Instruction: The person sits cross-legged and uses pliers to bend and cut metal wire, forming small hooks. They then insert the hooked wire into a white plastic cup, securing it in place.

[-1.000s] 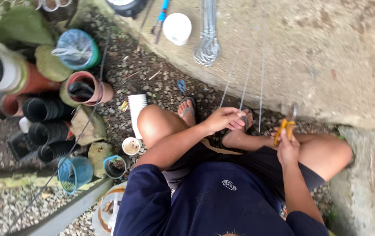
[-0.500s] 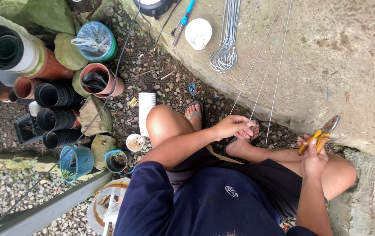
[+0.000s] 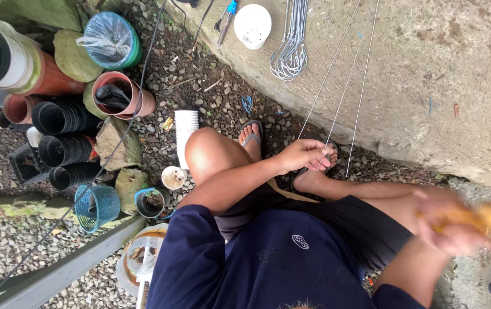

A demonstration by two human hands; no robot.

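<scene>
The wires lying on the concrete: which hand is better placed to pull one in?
Left, probably. The left hand already rests at the near ends of the wires, fingers curled about them. The right hand is off to the side, blurred, holding a yellow-handled tool, apart from the wires.

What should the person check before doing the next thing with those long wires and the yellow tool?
1. Left hand grips the ends of the long straight wires: ok.
2. Right hand holds the yellow-handled tool: ok, though blurred.
3. Tool's jaws open or closed: cannot tell.
4. Wires lie straight and apart on the concrete slab: ok.
5. Feet in flip-flops close to the wire ends: not ok.
6. Bundle of bent wires lies apart from the straight ones: ok.
</scene>
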